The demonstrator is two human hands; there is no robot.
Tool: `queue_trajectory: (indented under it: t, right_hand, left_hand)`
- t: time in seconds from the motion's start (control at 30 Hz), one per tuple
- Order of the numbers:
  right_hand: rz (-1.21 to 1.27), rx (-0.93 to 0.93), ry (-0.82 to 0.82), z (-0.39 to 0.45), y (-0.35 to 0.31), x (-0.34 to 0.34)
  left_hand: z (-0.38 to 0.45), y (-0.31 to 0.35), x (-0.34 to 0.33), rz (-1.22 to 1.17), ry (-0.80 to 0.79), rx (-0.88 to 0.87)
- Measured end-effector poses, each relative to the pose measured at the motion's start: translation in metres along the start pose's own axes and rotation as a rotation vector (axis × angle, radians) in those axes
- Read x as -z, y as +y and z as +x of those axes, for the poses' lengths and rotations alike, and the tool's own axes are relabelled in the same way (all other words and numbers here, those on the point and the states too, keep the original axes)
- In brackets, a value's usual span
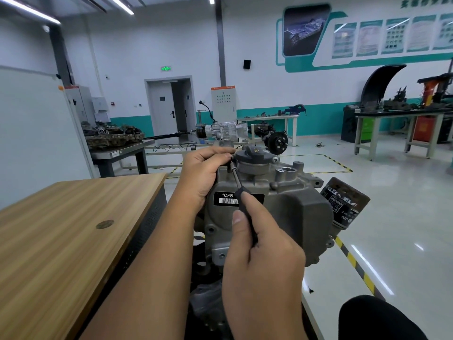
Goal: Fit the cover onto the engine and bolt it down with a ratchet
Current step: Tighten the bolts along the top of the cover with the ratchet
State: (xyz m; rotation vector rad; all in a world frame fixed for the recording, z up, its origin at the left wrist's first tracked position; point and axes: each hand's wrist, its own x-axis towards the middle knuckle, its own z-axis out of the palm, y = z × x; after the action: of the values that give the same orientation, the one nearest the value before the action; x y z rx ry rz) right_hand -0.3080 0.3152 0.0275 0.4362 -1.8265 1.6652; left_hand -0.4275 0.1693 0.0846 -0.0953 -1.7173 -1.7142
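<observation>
A grey cast-metal cover with a black "*CFB" barcode label sits on the engine in the middle of the view. A black oil filler cap tops it. My right hand grips the black handle of a slim ratchet whose metal shaft runs up and to the left to the cover's upper left corner. My left hand curls around the ratchet's head there, and its fingertips hide the bolt.
A wooden-topped workbench stands close on the left. A black oil filter sticks out on the engine's right. Yellow-black floor tape runs along the right. A gearbox on a stand and more benches stand farther back.
</observation>
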Motion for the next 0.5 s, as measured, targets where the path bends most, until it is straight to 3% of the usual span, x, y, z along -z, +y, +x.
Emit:
queue_trajectory:
  t: [0.17, 0.3, 0.5]
  right_hand:
    - [0.057, -0.117, -0.055, -0.003, -0.006, -0.006]
    - [0.007, -0.169, -0.219, 0.006, -0.015, -0.001]
    - [-0.231, -0.064, -0.37, 0.029, -0.024, 0.019]
  left_hand:
    - [0.0, -0.001, 0.0, -0.014, -0.004, 0.003]
    - [-0.002, 0.0, 0.001, 0.002, -0.017, -0.013]
    - [-0.006, 0.004, 0.002, 0.006, -0.01, -0.014]
